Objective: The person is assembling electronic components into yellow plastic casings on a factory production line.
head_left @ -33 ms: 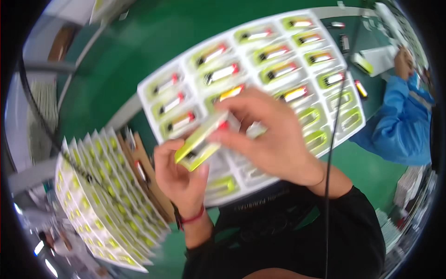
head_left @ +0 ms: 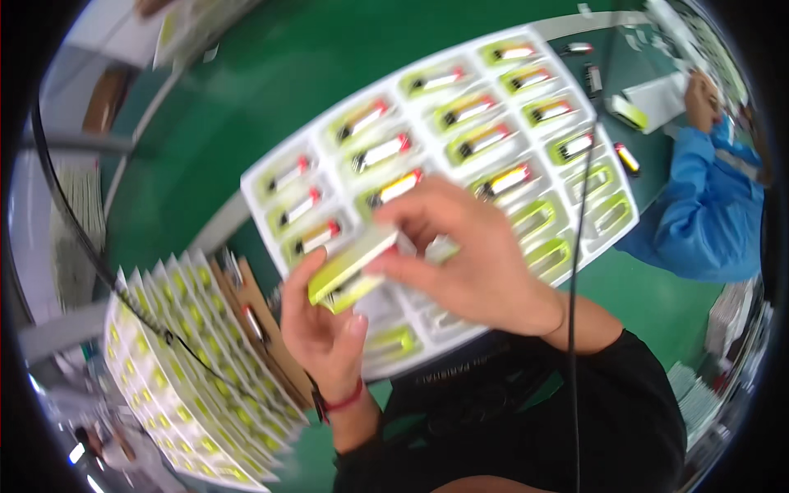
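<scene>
Held up over the white tray, a small yellow-green and white pack [head_left: 349, 264] slants between my hands. My left hand [head_left: 322, 329] has its fingers behind the pack's lower left end, thumb below. My right hand [head_left: 472, 255] pinches the upper right end, where a bit of red shows. Behind them the large white moulded tray [head_left: 319, 131] has rows of yellow-green-lined pockets. Many pockets hold a small lighter-like stick [head_left: 382, 154] with a red end and a black end; those nearest me and at the right show no stick. My hands hide part of the tray.
On the left, a stack of similar trays [head_left: 189, 361] stands beside a brown cardboard piece [head_left: 263, 329]. A black cable [head_left: 573, 345] hangs in front. At right, a person in a blue sleeve [head_left: 699, 205] works near a white sheet [head_left: 662, 99] and loose sticks [head_left: 593, 80].
The pack has turned a little, showing more of its pale upper side. My left thumb sits lower, slightly away from the pack's edge. The whole view has shifted slightly.
</scene>
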`<state>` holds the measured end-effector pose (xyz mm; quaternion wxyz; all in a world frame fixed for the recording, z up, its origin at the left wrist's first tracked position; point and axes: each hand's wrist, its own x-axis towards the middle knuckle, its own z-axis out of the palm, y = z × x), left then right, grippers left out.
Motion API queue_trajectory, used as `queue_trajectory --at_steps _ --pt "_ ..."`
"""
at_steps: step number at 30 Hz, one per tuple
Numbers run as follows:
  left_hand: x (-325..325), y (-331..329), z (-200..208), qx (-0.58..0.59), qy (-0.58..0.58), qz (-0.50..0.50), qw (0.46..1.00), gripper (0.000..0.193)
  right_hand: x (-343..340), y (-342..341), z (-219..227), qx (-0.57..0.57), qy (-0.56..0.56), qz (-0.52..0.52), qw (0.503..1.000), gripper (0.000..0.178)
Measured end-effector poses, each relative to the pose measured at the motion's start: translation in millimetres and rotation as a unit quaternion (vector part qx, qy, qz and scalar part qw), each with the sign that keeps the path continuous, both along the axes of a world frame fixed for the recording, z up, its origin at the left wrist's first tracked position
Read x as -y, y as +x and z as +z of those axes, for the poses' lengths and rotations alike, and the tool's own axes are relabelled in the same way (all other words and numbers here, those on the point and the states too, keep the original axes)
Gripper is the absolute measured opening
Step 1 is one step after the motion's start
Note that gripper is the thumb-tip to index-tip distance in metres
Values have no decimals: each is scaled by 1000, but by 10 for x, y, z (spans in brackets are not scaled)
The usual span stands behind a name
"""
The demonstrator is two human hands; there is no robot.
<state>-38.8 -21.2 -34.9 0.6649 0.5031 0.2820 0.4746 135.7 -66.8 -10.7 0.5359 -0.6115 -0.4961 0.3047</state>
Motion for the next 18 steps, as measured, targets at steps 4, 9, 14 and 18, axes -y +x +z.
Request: queue_trajectory --at_steps 4,9,14,18 --pt "64 91 312 -218 22 -10 976 42 39 183 60 104 65 112 986 29" --pt "-26 126 411 -237 135 -90 958 33 136 421 176 164 32 187 968 28" --pt "-8 307 420 -316 279 -30 906 22 173 376 125 242 100 98 960 22" --pt "-49 296 310 -333 329 -47 882 21 233 377 66 188 69 95 975 21"
